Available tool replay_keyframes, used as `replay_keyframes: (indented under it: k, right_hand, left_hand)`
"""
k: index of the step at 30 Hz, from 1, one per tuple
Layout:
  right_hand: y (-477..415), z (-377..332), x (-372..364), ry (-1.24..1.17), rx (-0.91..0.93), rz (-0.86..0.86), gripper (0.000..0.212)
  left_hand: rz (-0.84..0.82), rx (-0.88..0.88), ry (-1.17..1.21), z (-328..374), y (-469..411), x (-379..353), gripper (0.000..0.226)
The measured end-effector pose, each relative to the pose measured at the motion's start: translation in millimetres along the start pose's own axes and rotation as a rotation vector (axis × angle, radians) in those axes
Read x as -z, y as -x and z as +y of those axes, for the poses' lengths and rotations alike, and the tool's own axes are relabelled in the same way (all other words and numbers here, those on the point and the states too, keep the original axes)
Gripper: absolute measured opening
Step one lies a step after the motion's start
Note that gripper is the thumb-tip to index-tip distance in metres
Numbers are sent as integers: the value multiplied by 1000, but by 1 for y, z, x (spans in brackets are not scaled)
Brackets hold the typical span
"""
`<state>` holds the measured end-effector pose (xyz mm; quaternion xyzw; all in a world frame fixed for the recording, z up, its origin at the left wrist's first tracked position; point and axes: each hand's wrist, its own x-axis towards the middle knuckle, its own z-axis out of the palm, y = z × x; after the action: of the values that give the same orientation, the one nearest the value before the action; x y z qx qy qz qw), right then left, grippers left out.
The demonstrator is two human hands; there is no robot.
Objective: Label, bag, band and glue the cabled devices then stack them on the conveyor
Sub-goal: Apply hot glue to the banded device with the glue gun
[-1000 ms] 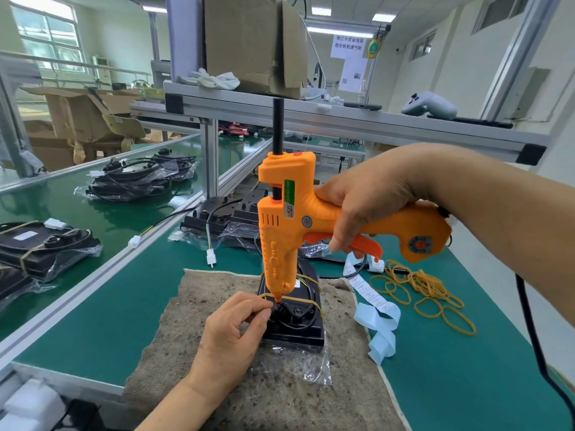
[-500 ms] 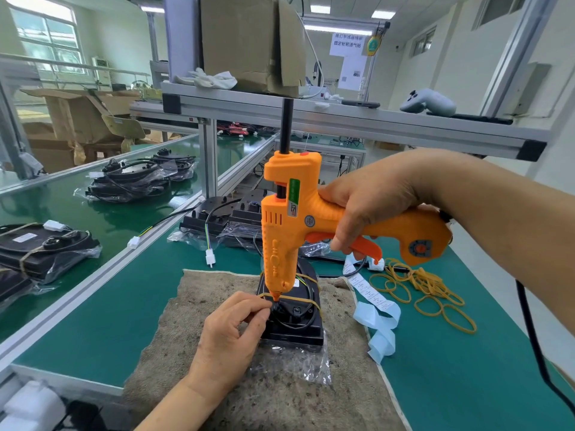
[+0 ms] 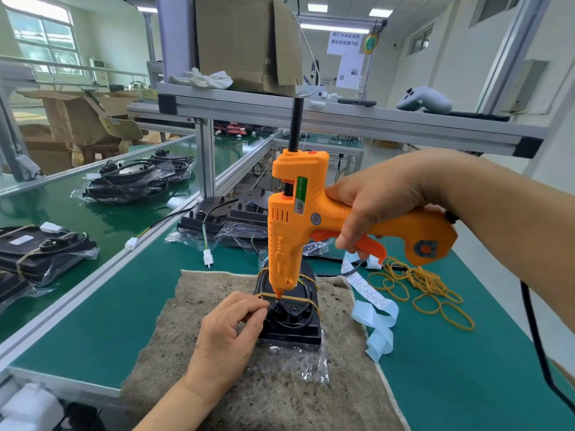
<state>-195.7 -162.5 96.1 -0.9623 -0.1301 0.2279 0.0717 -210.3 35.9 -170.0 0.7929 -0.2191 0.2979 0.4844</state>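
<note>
Your glue gun [image 3: 295, 231]: orange, with green sticker [image 3: 302, 188], black stick [image 3: 295, 126]. Under it, black device [image 3: 295, 329] on speckled grey-brown mat [image 3: 280, 402]; green bench [image 3: 102, 331]. At 3 o'clock: pale blue label strip [image 3: 378, 315], yellow rubber bands [image 3: 426, 290].

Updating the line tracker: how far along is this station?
Done: banded, bagged units lie on the conveyor. In hand: the cabled device on the mat is bagged and rubber-banded; the right hand holds the glue gun nozzle-down on it while the left hand pinches it beside the nozzle. Left: stack it, then process the devices behind.
</note>
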Motion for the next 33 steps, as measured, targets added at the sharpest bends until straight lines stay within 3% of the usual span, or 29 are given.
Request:
replay_keyframes:
  k: [13, 33]
  right_hand:
    - [6, 5, -4, 76, -30, 45, 55]
    - [9, 19, -10, -38, -22, 27, 51]
  left_hand:
    - [-7, -16, -18, 1, 0, 0, 21]
    - [-13, -18, -26, 2, -1, 0, 21]
